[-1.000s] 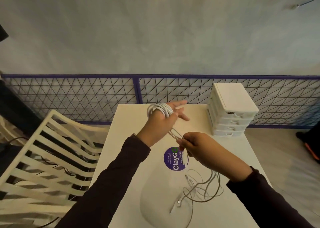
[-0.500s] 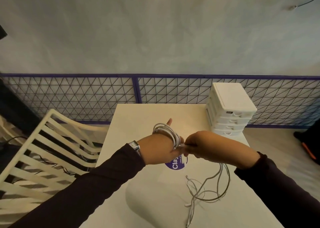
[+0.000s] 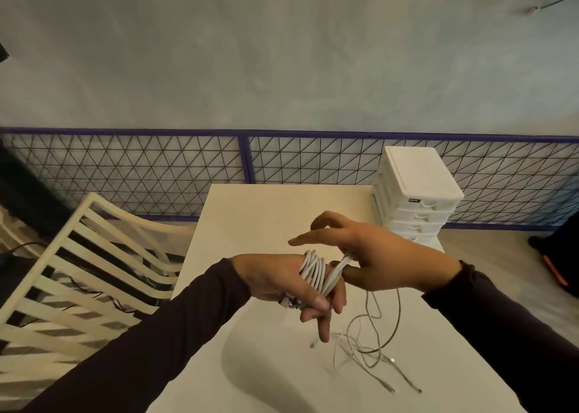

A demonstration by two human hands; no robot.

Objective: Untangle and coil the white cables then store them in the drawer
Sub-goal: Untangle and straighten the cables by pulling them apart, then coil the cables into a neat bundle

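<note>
The left hand wears the coil; the right hand pinches the cable, feeding it round. Slack tangled on the bench could snag, and loops may slip off.

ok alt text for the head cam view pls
A left hand wears coiled white cable while the right hand feeds more on, above a white table. Loose cable trails below; a drawer unit stands behind.
</note>
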